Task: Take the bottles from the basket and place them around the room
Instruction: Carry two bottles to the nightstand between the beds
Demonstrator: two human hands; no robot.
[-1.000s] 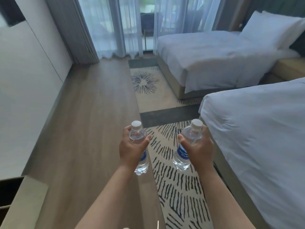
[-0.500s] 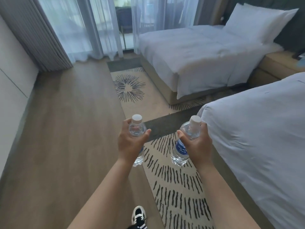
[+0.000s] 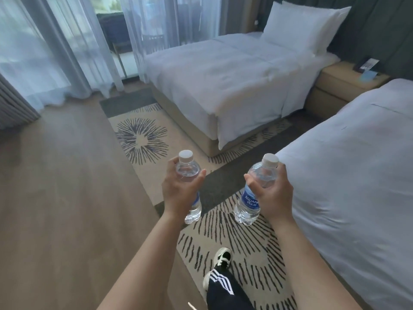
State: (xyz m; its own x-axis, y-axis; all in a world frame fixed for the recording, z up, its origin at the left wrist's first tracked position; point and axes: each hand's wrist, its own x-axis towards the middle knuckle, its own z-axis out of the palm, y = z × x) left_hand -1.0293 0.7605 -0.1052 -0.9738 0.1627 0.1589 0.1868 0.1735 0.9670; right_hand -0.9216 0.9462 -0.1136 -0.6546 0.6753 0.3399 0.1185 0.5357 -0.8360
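Note:
My left hand (image 3: 178,193) grips a clear water bottle (image 3: 187,170) with a white cap and a blue label, held upright over the patterned rug. A second bottle of the same kind (image 3: 250,201) is in my right hand (image 3: 273,193), tilted a little to the right, its blue label facing me. Both hands are at mid-frame, about a bottle's length apart. The basket is out of view.
A near bed (image 3: 357,175) with white sheets fills the right side. A far bed (image 3: 223,74) with pillows stands beyond, and a wooden nightstand (image 3: 335,83) sits between them. A patterned rug (image 3: 143,139) runs beside wood floor (image 3: 55,198). My shoe (image 3: 222,258) steps on the rug.
The view has swung right and moved forward; the left wall has left the frame and the nightstand has come in. My foot has stepped onto the rug. Both hands keep their bottles.

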